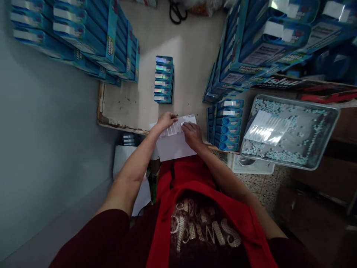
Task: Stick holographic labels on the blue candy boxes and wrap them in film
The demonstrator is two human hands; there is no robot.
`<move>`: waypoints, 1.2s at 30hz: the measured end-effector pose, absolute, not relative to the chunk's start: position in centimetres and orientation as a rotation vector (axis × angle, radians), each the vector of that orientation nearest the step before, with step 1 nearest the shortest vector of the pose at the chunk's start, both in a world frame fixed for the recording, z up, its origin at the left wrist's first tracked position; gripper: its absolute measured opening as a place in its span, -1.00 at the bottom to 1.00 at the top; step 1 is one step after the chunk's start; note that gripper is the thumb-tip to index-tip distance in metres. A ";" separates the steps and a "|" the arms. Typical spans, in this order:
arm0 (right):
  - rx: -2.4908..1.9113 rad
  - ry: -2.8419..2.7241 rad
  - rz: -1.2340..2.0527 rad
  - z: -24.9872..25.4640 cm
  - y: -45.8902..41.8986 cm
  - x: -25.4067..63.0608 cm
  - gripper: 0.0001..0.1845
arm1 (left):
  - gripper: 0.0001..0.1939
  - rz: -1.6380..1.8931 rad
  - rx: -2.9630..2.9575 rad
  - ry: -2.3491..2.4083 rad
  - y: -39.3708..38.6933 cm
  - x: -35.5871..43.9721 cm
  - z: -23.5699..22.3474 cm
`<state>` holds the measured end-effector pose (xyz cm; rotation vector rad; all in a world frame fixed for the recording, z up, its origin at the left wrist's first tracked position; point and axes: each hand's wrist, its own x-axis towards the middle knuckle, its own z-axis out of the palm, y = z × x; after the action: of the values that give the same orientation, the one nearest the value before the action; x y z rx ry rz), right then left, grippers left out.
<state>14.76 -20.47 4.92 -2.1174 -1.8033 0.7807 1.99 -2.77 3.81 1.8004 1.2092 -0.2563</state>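
A white sheet of stickers (176, 149) lies at the table's front edge, its lower part hanging over toward my red apron. Pale rectangular stickers show on its upper part. My left hand (166, 121) rests on the sheet's upper left, fingers closed together at its top edge. Curled over the upper right of the same sheet is my right hand (193, 136), its fingertips pinched at a small shiny sticker. Just beyond the hands stands a row of small blue boxes (164, 80) with shiny stickers on their ends.
Blue boxes in trays (111, 41) are stacked at the left, and more stacks (251, 48) stand at the right. A shorter box row (228, 124) sits near my right hand. Beside it, a metal tray (315, 163) holds small pale pieces and a shiny sticker sheet. Black-handled scissors (177, 13) lie at the back.
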 end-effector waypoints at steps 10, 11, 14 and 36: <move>-2.145 -1.797 0.735 5.4 -20.0 15.7 -0.72 | -0.88 -0.241 1.985 1.160 -4.4 2.1 5.3; -2.133 -1.811 0.758 5.1 -19.9 15.7 -0.72 | -0.86 -0.247 2.006 1.163 -4.5 2.0 5.4; -2.084 -1.851 0.786 4.6 -19.9 15.5 -0.68 | -0.84 -0.296 2.028 1.215 -4.7 2.0 5.7; -1.769 -0.435 1.007 15.8 -24.9 15.4 -0.69 | -0.33 0.287 1.323 1.082 -7.2 2.2 6.8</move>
<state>15.40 -24.94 15.75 -1.7687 -0.4354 1.0069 2.17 -7.22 6.78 1.3231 1.0820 0.2874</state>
